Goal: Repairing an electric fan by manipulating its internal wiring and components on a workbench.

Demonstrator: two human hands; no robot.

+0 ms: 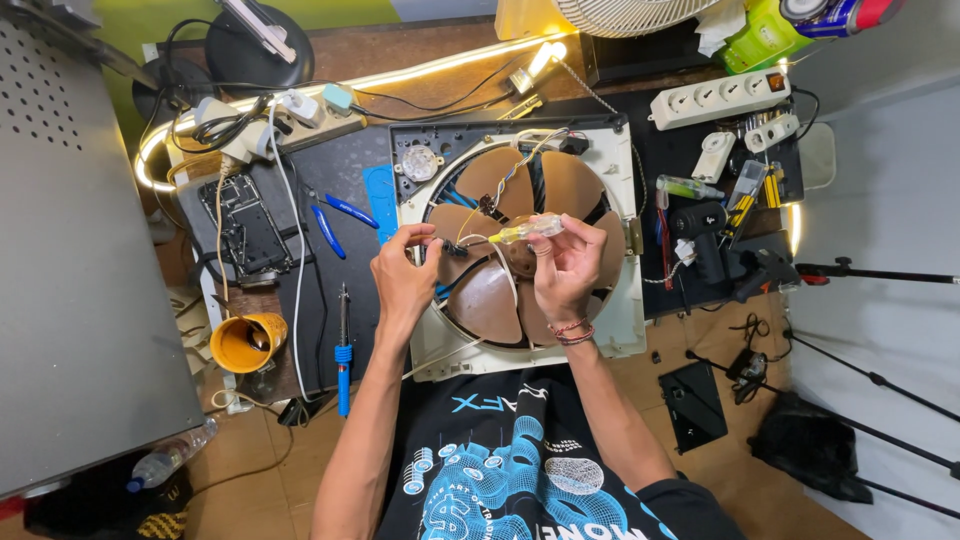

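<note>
1. Two hands work over the exhaust fan lying flat on the worktop. The left hand has its fingertips pinched together on a small dark connector at the end of thin wires, just above a brown blade.
2. The right hand is closed around a clear-handled tester screwdriver, held level, its tip pointing toward the left hand's pinch.
3. The fan sits directly in front of the person, its white frame touching the dark mat, with coloured wires trailing from its upper edge across the hub.
4. What could go wrong: the wires look thin and slack, so a tug from the pinching fingers might pull a lead from its connector. The screwdriver tip is close to the fingers, and a slip could jab them or bridge bare contacts, I judge.
5. Round about: a blue-handled soldering iron lies left of the fan, blue pliers above it, a yellow cup further left.
6. A white power strip and small tools crowd the right side. Cables loop across the top left, near the elbow path, and could snag.
</note>
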